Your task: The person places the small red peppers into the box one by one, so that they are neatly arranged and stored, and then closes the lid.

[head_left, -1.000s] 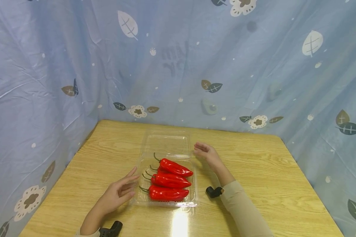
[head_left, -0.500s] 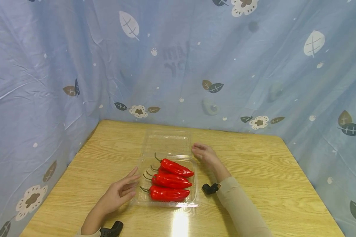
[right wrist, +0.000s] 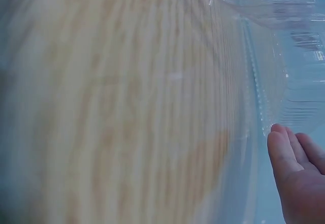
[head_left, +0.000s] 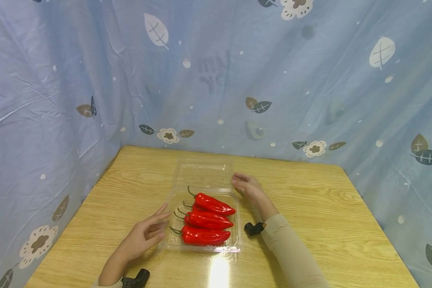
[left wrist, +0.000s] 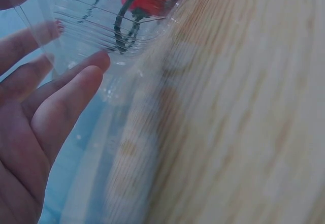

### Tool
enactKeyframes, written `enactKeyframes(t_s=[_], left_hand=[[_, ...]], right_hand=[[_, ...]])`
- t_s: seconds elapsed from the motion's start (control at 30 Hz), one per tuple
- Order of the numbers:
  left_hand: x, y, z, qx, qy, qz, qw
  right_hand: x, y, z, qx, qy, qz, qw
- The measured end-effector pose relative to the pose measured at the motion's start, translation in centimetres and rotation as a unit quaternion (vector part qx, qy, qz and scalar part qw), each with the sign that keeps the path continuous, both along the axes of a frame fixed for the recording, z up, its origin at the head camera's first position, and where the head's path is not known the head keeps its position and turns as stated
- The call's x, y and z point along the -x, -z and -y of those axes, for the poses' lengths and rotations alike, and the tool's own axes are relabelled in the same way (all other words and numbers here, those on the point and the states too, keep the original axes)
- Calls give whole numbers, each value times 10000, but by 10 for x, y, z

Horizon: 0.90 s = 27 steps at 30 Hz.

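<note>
A clear plastic clamshell box lies on the table with several red peppers in its base, their green stems pointing left. Its see-through lid is folded back flat on the far side. My left hand is at the box's left side, fingers loosely extended with fingertips right at the rim; in the left wrist view the fingers lie against the clear plastic wall. On the far right, my right hand has its fingertips at the lid's right edge, fingers nearly straight, as the right wrist view also shows.
The wooden table extends to both sides of the box. A blue curtain with leaf and flower prints hangs behind and along both sides. Black wrist cameras sit below both hands.
My right hand has shifted slightly left, up to the lid's edge. The left hand stays at the box's side, and the peppers have not moved.
</note>
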<state>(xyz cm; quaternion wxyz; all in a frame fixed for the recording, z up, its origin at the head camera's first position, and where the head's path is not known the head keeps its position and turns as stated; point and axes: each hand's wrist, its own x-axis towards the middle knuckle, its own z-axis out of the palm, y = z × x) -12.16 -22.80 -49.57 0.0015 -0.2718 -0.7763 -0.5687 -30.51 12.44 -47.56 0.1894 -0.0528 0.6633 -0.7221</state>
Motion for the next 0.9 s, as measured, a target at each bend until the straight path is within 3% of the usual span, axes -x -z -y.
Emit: enactKeyframes(t_s=[0.4,0.77,0.9], left_hand=[[0,0,-1,-2,-25,-55,10000],[-1,-1,-2,30,-82,-7,10000],[-1,-1,-2,31,-135,-39,9999]], right_hand=[[-3,-4,-1,-124,-31,-509,9986],[-9,-15,-4,-685,49,-1135,9912],[-12,-19,-5,-650,-84,-1359,9886]])
